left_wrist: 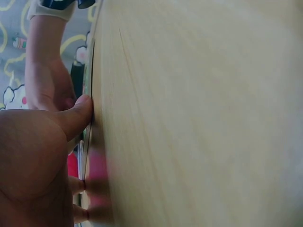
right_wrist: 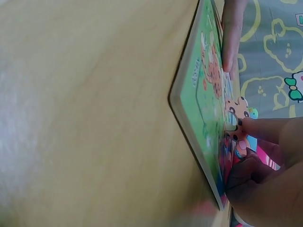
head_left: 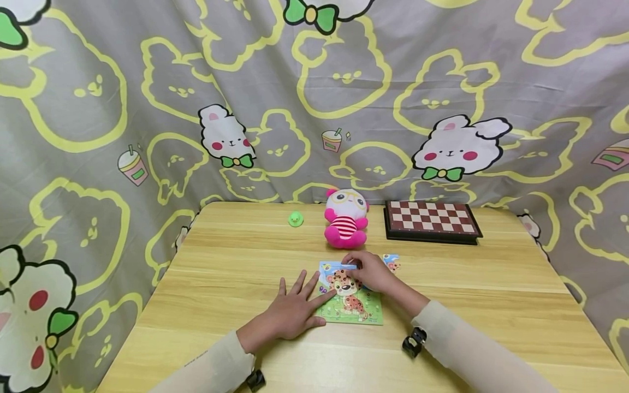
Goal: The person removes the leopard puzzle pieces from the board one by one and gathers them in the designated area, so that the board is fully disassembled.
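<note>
Grey fabric [head_left: 275, 128] printed with white rabbits, drink cups and yellow animal outlines hangs behind and beside a pale wooden table [head_left: 221, 262]. Near the middle of the tabletop lies a jigsaw puzzle [head_left: 374, 315], a flat board with a green lower part, a strip of blue at the top and a spotted orange cub in the centre. On its left side rests the left hand [head_left: 293, 313], palm down with fingers straight and spread; its index finger reaches over the board onto the cub, while the thumb lies by the lower left edge. From the other side comes the right hand [head_left: 372, 272], over the upper right part of the board, its thumb and fingers pinching a puzzle piece [right_wrist: 240, 108]. That piece, with spotted orange and light blue print, is tipped up at an angle to the board; whether its lower edge touches the puzzle cannot be told. Just beyond the right hand, a loose piece [head_left: 390, 261] with blue and orange print lies on the wood. Farther back sit a small green toy [head_left: 295, 219], a pink and white plush panda [head_left: 345, 226] in a striped top and yellow glasses, and a brown and white checkered board [head_left: 431, 217]. Beige sleeves [head_left: 454, 330] cover both forearms.
</note>
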Tool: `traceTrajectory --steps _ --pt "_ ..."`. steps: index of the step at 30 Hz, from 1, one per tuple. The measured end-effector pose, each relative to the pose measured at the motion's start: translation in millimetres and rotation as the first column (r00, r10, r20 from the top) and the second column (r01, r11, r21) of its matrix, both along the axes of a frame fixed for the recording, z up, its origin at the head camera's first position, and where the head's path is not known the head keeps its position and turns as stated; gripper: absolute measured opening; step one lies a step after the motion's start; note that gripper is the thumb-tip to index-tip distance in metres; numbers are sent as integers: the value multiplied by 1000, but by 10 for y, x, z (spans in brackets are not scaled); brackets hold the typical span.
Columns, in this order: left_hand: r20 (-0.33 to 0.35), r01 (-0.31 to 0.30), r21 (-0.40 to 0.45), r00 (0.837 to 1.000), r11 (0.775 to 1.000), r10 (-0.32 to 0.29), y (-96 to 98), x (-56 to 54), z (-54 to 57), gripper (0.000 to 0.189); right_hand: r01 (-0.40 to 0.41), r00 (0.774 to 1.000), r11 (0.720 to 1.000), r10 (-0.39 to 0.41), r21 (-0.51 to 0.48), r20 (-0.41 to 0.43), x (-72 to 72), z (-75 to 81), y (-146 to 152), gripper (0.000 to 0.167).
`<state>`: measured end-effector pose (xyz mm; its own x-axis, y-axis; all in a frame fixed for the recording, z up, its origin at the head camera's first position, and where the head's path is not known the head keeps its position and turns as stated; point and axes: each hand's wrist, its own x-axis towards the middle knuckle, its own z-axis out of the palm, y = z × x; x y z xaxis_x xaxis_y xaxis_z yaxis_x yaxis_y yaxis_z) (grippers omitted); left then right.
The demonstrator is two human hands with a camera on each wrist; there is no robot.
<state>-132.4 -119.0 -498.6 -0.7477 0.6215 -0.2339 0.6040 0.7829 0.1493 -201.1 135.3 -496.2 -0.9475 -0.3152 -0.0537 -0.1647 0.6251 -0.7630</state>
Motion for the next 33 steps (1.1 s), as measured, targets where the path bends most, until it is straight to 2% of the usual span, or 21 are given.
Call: traceTrajectory --steps 7,20,33 --pt "0 -8 -9 1000 1000 8 4 -10 -20 66 2 1000 1000 -2 -13 12 -10 20 17 12" --pt "21 -19 36 1000 999 18 43 -15 57 72 -6 1000 1000 6 -27 4 -12 -35 24 11" --pt "99 -42 -33 994 999 45 128 -20 165 63 6 1000 999 -5 -35 25 -10 -25 17 11"
